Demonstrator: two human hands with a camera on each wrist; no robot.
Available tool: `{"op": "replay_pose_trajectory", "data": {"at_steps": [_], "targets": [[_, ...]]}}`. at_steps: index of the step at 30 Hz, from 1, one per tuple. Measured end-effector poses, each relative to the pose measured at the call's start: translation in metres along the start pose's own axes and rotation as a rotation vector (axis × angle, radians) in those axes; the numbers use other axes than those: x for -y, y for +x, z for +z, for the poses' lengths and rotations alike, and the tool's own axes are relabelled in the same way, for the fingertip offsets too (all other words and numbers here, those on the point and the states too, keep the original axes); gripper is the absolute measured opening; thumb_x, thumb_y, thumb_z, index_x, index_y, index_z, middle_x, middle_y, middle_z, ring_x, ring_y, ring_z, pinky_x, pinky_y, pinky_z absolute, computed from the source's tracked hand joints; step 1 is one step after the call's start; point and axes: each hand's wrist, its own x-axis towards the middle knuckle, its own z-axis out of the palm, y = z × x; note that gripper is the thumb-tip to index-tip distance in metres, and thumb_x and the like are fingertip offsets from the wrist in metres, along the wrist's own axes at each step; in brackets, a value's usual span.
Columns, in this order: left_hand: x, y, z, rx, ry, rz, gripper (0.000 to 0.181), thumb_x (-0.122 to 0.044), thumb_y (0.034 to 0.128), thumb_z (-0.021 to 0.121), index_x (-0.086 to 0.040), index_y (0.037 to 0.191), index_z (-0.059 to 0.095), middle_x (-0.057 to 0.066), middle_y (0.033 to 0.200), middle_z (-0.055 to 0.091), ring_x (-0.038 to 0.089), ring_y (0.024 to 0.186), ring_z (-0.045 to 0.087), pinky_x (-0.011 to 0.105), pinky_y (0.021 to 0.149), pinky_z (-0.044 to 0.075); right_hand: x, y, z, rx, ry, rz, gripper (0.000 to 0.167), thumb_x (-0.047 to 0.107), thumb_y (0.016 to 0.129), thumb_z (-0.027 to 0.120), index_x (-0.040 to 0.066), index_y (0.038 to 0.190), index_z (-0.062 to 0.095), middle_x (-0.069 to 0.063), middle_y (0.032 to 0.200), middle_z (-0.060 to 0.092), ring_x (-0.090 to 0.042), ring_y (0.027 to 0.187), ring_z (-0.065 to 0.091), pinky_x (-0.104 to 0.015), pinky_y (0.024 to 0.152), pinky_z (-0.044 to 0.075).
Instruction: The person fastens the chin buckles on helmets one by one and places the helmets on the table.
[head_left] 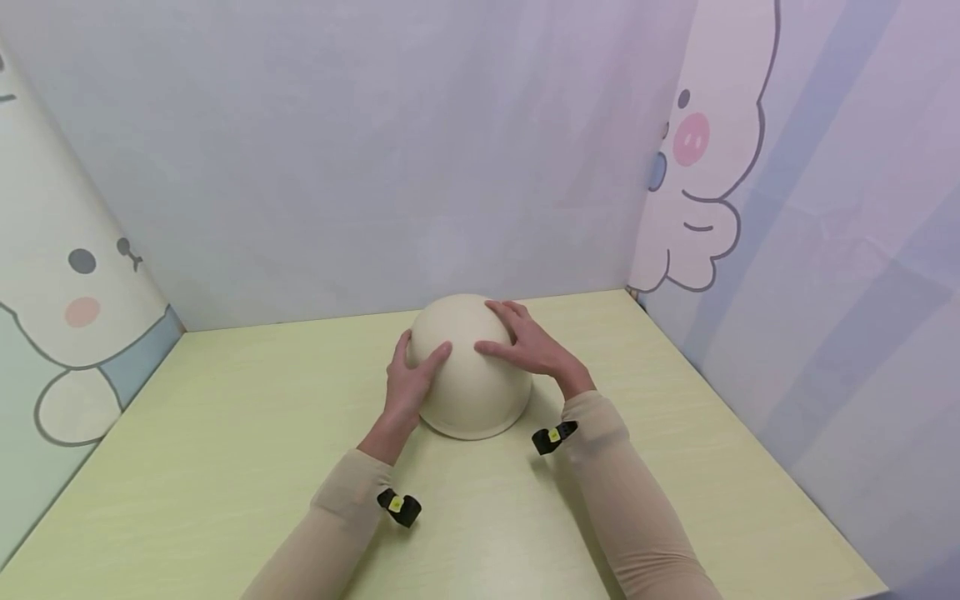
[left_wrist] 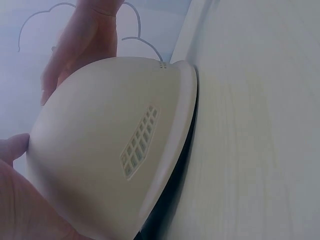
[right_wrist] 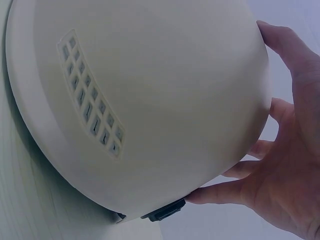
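A cream safety helmet (head_left: 472,387) sits dome up on the table, with latticed vents (left_wrist: 140,142) on its sides and a rim around its base. A black fitting (right_wrist: 167,211) shows at its edge in the right wrist view. My left hand (head_left: 408,379) holds the helmet's left side, thumb on the near face and fingers around the side. My right hand (head_left: 534,343) grips the upper right of the dome with spread, bent fingers, the palm apart from the shell. In the left wrist view a dark gap lies under part of the rim.
The pale yellow-green table (head_left: 247,417) meets a grey-lilac cloth backdrop (head_left: 375,167) behind the helmet. Cloth sides with cartoon animals (head_left: 697,192) stand at left and right. Small black wrist cameras (head_left: 400,507) hang from both beige sleeves (head_left: 622,500).
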Motion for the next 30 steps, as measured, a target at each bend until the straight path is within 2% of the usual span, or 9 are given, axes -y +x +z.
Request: {"op": "replay_pose_trajectory", "data": {"at_steps": [11, 30], "targets": [[0.0007, 0.0029, -0.0002, 0.015, 0.008, 0.005, 0.098, -0.056, 0.0852, 0.074, -0.026, 0.161, 0.019, 0.012, 0.161, 0.024, 0.042, 0.141, 0.034, 0.059, 0.107, 0.036, 0.0009, -0.0003, -0.0006, 0.003, -0.002, 0.018, 0.089, 0.066, 0.086, 0.065, 0.032, 0.158, 0.026, -0.008, 0.159, 0.020, -0.033, 0.137, 0.037, -0.057, 0.106, 0.037], [0.0008, 0.0051, 0.0018, 0.037, 0.019, 0.038, 0.098, -0.054, 0.0870, 0.072, -0.021, 0.161, 0.018, 0.014, 0.162, 0.024, 0.039, 0.142, 0.033, 0.057, 0.109, 0.034, 0.0037, -0.0066, -0.0075, 0.016, 0.000, 0.034, 0.090, 0.065, 0.087, 0.064, 0.030, 0.159, 0.023, -0.011, 0.160, 0.018, -0.034, 0.138, 0.035, -0.059, 0.107, 0.036]]}}
